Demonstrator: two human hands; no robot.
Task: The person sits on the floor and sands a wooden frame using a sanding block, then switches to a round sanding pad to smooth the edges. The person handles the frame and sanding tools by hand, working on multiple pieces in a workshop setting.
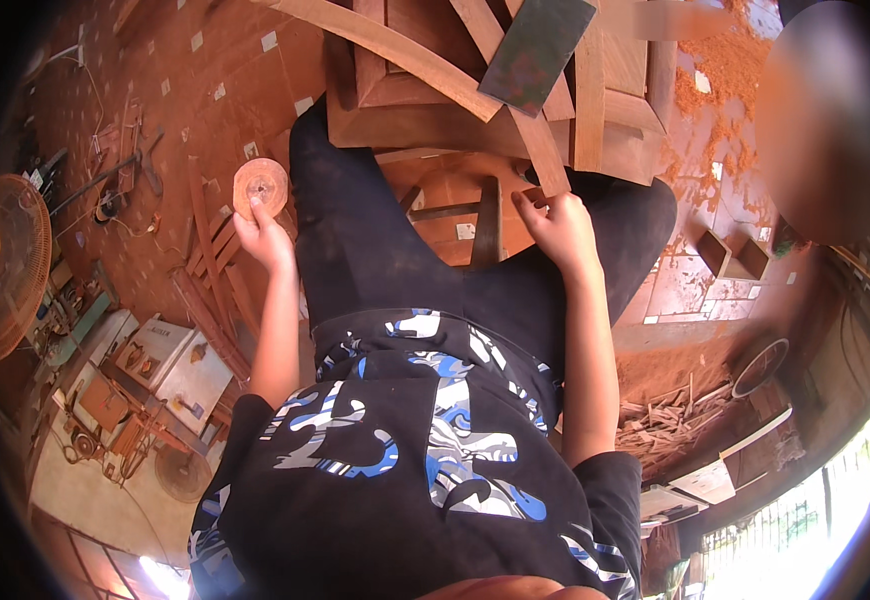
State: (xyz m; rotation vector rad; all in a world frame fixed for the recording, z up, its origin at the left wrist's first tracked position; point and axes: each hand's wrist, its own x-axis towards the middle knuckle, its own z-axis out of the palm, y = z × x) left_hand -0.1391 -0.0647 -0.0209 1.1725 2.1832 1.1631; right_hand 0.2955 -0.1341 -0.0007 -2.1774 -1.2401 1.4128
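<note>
A round, flat reddish disc point(258, 187) with concentric rings and a small dark hole is in my left hand point(268, 240). The thumb lies on its face, and the disc is beside my left knee. My right hand point(563, 235) is over my right thigh with its fingers curled. The lower end of a narrow wooden strip point(540, 150) meets it there. Whether the fingers grip the strip or something small is hidden. In front of me a framed wooden panel point(405, 125) carries several loose strips and a dark rectangular plate point(538, 55).
A large fan point(10, 268) stands at the far left. Wooden lengths point(210, 240) lie on the tiled floor left of me. At right are a small open wooden box point(733, 257), a scrap wood heap point(670, 425) and orange sawdust point(720, 75). A blurred shape fills the upper right.
</note>
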